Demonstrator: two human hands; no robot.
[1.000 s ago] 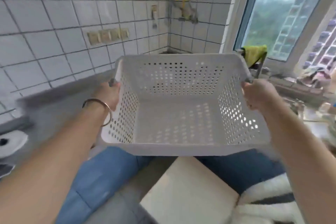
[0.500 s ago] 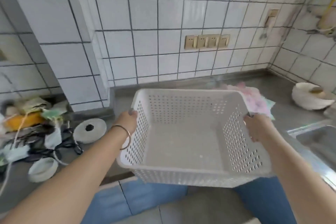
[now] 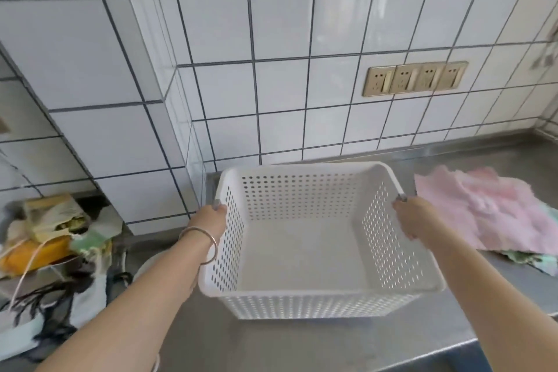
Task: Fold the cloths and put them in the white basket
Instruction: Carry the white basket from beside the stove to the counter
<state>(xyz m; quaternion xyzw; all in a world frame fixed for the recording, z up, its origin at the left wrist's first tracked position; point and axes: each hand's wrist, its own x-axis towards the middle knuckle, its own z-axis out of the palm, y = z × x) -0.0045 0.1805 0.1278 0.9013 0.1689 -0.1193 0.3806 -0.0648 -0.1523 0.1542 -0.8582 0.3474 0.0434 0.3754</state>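
A white perforated plastic basket with nothing inside sits low over the steel counter, in the middle of the view. My left hand grips its left rim and wears a metal bangle. My right hand grips the right rim. To the right of the basket, a pile of cloths lies on the counter: a pink cloth on top and a green patterned one peeking out underneath.
The grey steel counter runs under a white tiled wall with a row of brass sockets. At the left lies clutter: bags, packets and cords. The counter's front edge runs along the lower right.
The view has swung left from the window to the tiled wall. Both hands have carried the basket down to the counter, beside the pink cloth.
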